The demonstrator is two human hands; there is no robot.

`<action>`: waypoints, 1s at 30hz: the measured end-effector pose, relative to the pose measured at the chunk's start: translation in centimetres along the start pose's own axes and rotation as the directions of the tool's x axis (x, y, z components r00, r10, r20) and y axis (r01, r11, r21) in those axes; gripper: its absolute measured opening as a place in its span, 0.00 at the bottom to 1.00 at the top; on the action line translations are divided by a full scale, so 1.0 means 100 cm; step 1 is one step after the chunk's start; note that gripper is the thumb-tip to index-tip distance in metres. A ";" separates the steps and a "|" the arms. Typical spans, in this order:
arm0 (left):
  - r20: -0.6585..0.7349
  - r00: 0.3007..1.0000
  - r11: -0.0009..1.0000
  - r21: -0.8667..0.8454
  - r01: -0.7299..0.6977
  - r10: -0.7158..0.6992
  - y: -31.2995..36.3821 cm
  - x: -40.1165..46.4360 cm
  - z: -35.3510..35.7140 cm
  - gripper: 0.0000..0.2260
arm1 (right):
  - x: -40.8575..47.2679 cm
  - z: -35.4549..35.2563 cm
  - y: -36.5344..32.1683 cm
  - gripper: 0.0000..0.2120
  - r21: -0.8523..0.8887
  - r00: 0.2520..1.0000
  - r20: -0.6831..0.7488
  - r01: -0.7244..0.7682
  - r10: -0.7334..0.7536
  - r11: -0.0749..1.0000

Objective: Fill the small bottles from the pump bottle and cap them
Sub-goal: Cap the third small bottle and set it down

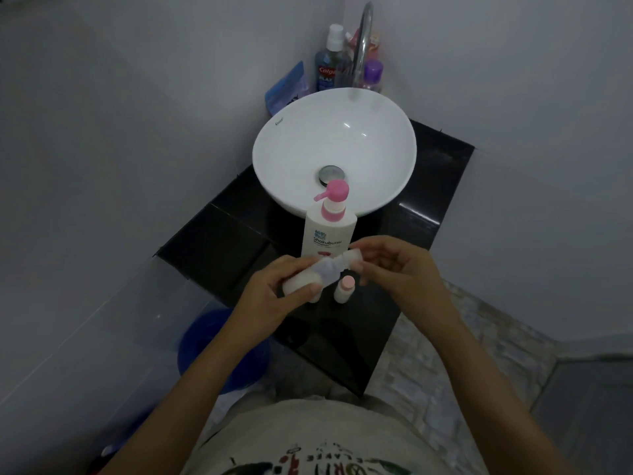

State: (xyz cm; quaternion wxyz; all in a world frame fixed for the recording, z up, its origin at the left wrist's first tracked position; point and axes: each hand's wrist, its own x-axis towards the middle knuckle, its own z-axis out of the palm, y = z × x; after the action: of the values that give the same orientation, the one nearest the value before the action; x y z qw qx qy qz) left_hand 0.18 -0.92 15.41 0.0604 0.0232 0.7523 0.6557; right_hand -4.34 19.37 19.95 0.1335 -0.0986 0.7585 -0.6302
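A white pump bottle (327,234) with a pink pump head stands upright on the black counter (219,248), just in front of the basin. My left hand (274,289) grips a small white bottle (308,277) lying nearly sideways above the counter. My right hand (400,265) pinches the bottle's cap end (352,257) with its fingertips. A second small bottle (344,289) with a pink cap stands upright on the counter below and between my hands. Another small bottle behind my left fingers is mostly hidden.
A white round basin (284,156) with a metal drain sits on the counter, a chrome tap (363,42) arching over it. Mouthwash (327,66), a purple bottle (372,75) and a blue pack (284,90) stand behind. A blue bucket (212,351) is on the floor at left.
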 end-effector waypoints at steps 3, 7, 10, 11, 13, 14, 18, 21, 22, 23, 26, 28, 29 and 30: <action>0.055 0.998 1.000 0.000 -0.010 0.009 0.004 0.001 -0.002 0.19 | -0.003 -0.004 -0.005 0.12 -0.033 0.997 0.066 0.037 -0.035 0.999; 0.025 1.000 0.998 -0.064 0.003 -0.002 0.004 0.001 -0.002 0.19 | -0.005 -0.013 -0.005 0.13 -0.130 0.993 0.114 0.034 -0.019 0.991; -0.004 1.000 0.997 -0.076 0.004 -0.004 0.006 0.002 -0.001 0.18 | -0.005 -0.013 -0.003 0.07 -0.164 0.994 0.109 0.019 -0.001 0.986; -0.009 1.000 0.998 -0.064 0.001 -0.002 0.007 0.002 -0.001 0.18 | -0.005 -0.009 -0.003 0.04 -0.170 0.996 0.086 -0.004 0.019 0.985; -0.009 1.000 0.998 -0.056 -0.005 0.004 0.009 0.003 -0.001 0.19 | -0.007 -0.001 -0.002 0.14 -0.226 0.999 -0.008 -0.050 0.050 0.973; -0.005 1.000 0.998 -0.059 -0.011 0.010 0.011 0.003 -0.001 0.18 | -0.007 0.002 -0.001 0.18 -0.259 0.997 -0.047 -0.063 0.053 0.964; -0.003 1.000 0.995 -0.094 -0.022 0.022 0.017 0.004 -0.001 0.16 | -0.009 -0.004 -0.006 0.13 -0.320 0.998 0.020 0.062 -0.058 0.945; 0.007 1.000 0.992 -0.122 -0.020 0.021 0.018 0.003 -0.001 0.15 | -0.007 -0.008 -0.006 0.04 -0.344 0.989 0.089 0.141 -0.117 0.928; 0.010 1.000 0.992 -0.122 -0.017 0.018 0.018 0.003 -0.001 0.15 | -0.006 -0.006 -0.005 0.05 -0.379 0.994 0.060 0.109 -0.093 0.919; 0.012 1.000 0.992 -0.122 -0.013 0.014 0.018 0.002 0.000 0.15 | -0.005 -0.002 -0.006 0.12 -0.431 0.998 0.012 0.063 -0.064 0.900; 0.015 1.000 0.991 -0.136 -0.012 0.015 0.019 0.002 0.001 0.15 | -0.004 -0.001 -0.008 0.23 -0.470 1.000 -0.017 0.007 -0.017 0.883; 0.011 1.000 0.989 -0.148 -0.018 0.019 0.021 0.002 0.000 0.15 | -0.006 -0.010 -0.009 0.14 -0.373 0.994 0.100 0.077 -0.042 0.925; 0.007 1.000 0.988 -0.155 -0.019 0.020 0.022 0.002 -0.001 0.15 | -0.007 -0.013 -0.008 0.09 -0.336 0.986 0.156 0.112 -0.062 0.935; 0.006 1.000 0.987 -0.157 -0.018 0.019 0.022 0.001 -0.001 0.15 | -0.008 -0.014 -0.007 0.07 -0.315 0.983 0.169 0.122 -0.071 0.941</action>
State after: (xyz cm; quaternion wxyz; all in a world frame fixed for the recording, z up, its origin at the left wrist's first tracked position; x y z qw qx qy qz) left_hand -0.07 -0.73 17.62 0.0586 0.0277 0.6977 0.7134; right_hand -4.03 20.78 20.93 0.1429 -0.2052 0.8333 -0.4930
